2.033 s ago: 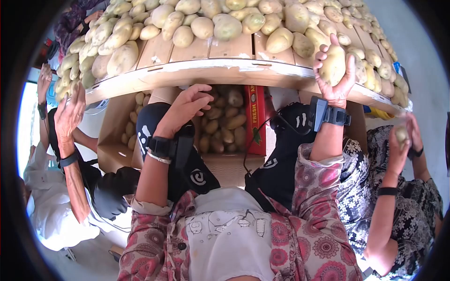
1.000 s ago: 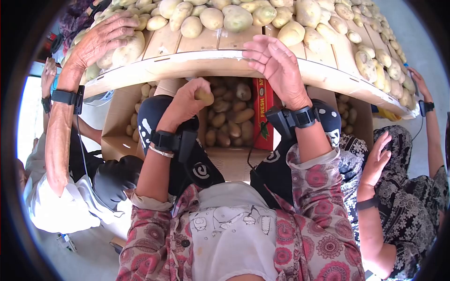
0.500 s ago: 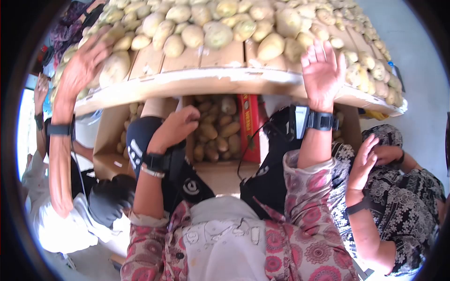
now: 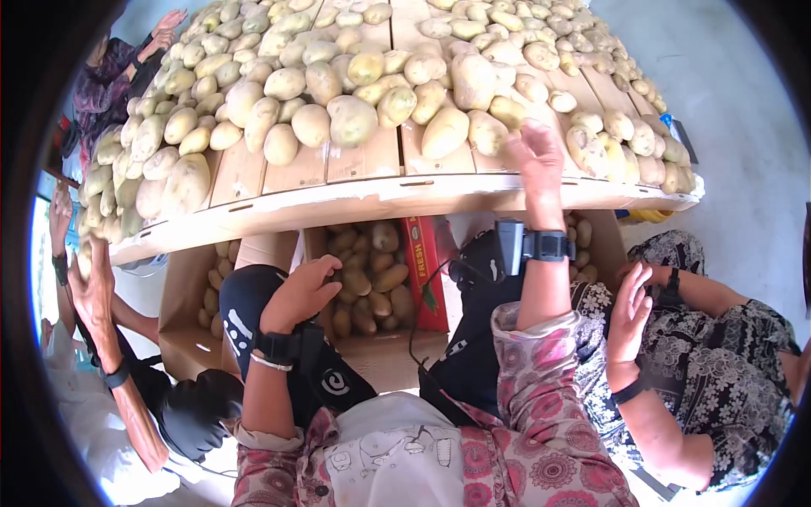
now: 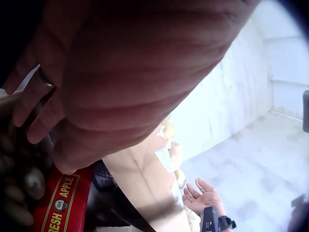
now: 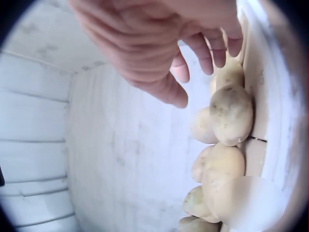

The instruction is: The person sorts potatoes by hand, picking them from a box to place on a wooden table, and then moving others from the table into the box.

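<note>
My right hand (image 4: 541, 167) reaches over the near edge of the slatted table (image 4: 355, 201), beside the yellowish potatoes (image 4: 487, 133) lying there. In the right wrist view its fingers spread loosely above a potato (image 6: 231, 115), with nothing in the palm. Below the table edge, my left hand (image 4: 297, 293) hovers by my knee, next to a cardboard box (image 4: 380, 348) of potatoes (image 4: 363, 283). Seen from the left wrist, its fingers hang loosely, holding nothing visible, near the box's red flap (image 5: 63, 203) printed "FRESH APPLE".
Potatoes cover much of the table behind its front strip. Another box (image 4: 190, 342) with potatoes stands at left below. One person's hand (image 4: 93, 291) is at the table's left end; another person's raised hand (image 4: 629, 317) is at my right. A dark cable (image 4: 414, 325) hangs near my knee.
The potato my right hand held two seconds ago is gone from it; a potato showed in my left hand one second ago. My right hand now reaches to the table potatoes. The head view has shifted.
</note>
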{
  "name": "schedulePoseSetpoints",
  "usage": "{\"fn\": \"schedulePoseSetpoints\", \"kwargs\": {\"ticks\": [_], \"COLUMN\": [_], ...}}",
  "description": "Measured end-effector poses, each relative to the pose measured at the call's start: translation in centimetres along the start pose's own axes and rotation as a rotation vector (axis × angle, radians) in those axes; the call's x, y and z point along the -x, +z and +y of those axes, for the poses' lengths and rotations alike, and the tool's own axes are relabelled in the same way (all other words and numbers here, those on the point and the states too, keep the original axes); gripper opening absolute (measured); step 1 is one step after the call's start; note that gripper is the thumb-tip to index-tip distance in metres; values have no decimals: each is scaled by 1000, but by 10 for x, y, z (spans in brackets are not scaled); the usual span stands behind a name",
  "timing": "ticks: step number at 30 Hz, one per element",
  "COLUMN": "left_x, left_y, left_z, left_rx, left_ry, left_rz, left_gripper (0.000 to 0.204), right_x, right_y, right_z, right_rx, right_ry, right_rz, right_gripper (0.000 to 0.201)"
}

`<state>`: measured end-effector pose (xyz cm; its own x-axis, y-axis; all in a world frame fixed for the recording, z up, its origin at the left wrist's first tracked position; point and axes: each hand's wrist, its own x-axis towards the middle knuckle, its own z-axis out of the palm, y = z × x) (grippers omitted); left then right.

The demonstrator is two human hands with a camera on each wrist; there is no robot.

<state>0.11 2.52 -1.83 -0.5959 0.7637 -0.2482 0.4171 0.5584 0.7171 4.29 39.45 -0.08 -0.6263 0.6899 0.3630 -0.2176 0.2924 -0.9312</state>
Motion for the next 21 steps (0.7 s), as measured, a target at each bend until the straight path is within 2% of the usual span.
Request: {"fn": "schedulePoseSetpoints", "kwargs": {"ticks": [4, 6, 7, 13, 21], "left_x": [-2, -3, -3, -3, -12], "left_y": [-3, 3, 3, 5, 15], "left_z": [4, 7, 8, 10, 11], "left_rx": [-3, -6, -7, -13, -23], "left_ry": [35, 44, 14, -51, -3], "left_rz": [-11, -34, -30, -7, -28], "left_gripper": [29, 30, 30, 31, 31], "right_x": [5, 7, 7, 1, 3], "right_y": [11, 16, 19, 26, 21], "right_z": [0, -18, -24, -11, -15], "right_rx": [506, 579, 654, 650, 657], "right_ry": [-2, -11, 46, 100, 120], "right_rz": [-198, -201, -210, -208, -164], "right_gripper": [59, 65, 66, 65, 61]}}
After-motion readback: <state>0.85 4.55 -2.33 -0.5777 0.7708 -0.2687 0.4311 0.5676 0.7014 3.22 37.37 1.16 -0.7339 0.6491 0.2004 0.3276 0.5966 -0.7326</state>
